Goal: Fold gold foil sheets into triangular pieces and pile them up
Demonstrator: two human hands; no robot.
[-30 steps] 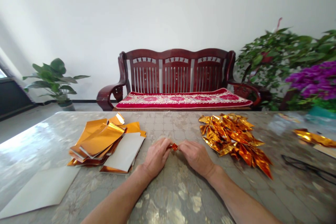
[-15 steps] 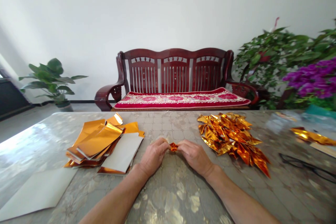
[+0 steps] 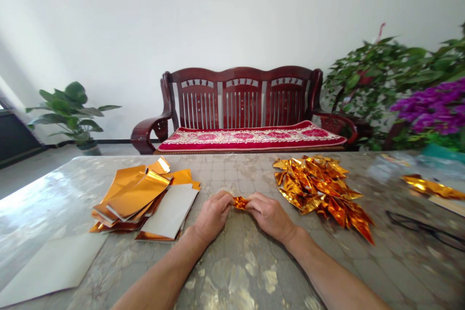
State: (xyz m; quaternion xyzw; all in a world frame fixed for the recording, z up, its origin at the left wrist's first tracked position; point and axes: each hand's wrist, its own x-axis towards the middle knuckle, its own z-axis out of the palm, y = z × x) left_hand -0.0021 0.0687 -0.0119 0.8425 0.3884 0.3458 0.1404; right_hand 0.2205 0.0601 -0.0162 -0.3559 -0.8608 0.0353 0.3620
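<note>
Between my two hands is a small crumpled piece of shiny orange-gold foil paper [image 3: 240,203], its middle showing and its ends hidden by my fingers. My left hand [image 3: 214,211] pinches one end, and my right hand [image 3: 269,212] pinches the other, both closed. A stack of flat gold foil paper sheets [image 3: 140,193] lies to the left, with a sheet showing its white back [image 3: 170,208] on top at the near side. To the right rests a heap of folded gold foil pieces [image 3: 319,186] with pointed ends.
Black-framed glasses [image 3: 425,228] lie at the right of the patterned table [image 3: 232,261]. Behind them are another strip of gold foil [image 3: 432,187] and clear plastic [image 3: 390,167]. A pale sheet [image 3: 54,266] lies at near left. Beyond the table stands a wooden bench [image 3: 242,101].
My hands have drawn very slightly apart, and a little more of the foil shows between them. The stack and the heap have stayed put.
</note>
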